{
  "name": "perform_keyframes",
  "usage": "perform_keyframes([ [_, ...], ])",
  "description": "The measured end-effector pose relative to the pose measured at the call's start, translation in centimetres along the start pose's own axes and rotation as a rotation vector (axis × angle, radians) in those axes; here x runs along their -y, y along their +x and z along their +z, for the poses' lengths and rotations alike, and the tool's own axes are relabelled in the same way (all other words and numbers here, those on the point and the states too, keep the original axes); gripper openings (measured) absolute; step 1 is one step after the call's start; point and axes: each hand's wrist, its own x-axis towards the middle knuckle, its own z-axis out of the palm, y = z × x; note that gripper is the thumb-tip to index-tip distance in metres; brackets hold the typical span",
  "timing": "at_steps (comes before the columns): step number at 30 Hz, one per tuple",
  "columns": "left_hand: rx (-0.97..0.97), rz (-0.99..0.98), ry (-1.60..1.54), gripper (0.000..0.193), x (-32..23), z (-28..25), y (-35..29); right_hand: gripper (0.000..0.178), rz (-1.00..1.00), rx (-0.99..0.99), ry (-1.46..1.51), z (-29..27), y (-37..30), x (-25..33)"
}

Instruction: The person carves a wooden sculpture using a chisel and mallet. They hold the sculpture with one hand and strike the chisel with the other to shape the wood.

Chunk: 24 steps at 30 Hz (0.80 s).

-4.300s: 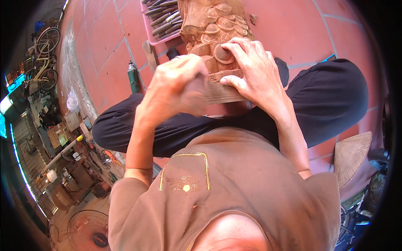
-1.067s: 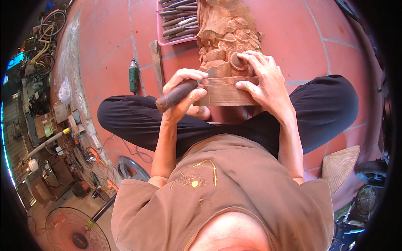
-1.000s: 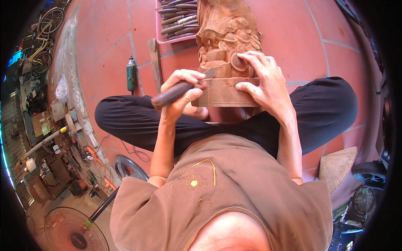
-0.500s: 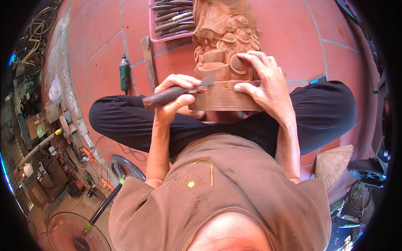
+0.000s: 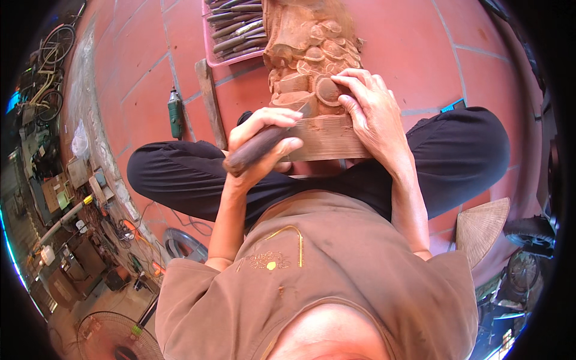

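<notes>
A brown wood carving (image 5: 282,47) with round coin-like shapes in relief lies between my legs, its flat, ridged base (image 5: 327,141) towards me. My left hand (image 5: 264,138) is closed around the dark wooden handle of a chisel (image 5: 255,150). The chisel's short metal blade reaches the carving just above the base; its exact contact point is hard to make out. My right hand (image 5: 378,114) grips the carving's right side, thumb and fingertips beside a raised round disc (image 5: 328,91). Its outer fingers are partly hidden.
A pink basket (image 5: 210,51) of several dark-handled tools stands beyond the carving, on the left. A wooden bar (image 5: 209,102) and a green rotary tool (image 5: 174,114) lie on the red tiles. At lower left is a fan (image 5: 114,336); a conical hat (image 5: 483,231) is at right.
The chisel has moved right and its blade now points up at the carving. My right thumb has shifted up from the base towards the disc. The view has shifted slightly.
</notes>
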Motion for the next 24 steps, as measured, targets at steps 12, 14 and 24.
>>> perform_keyframes([
  [12, -0.019, 0.193, 0.253, 0.031, -0.8, 1.9, 2.5, 0.029, -0.002, -0.04, 0.039, 0.1, -0.4, -0.5],
  [14, -0.048, 0.241, 0.348, 0.031, -0.2, 2.3, 2.3, 0.029, -0.007, -0.05, 0.049, 0.0, -0.4, -0.6],
  [24, -0.105, 0.172, 0.276, 0.027, -1.5, 2.0, 2.0, 0.037, 0.109, -0.031, 0.191, -0.7, -0.2, 0.0],
])
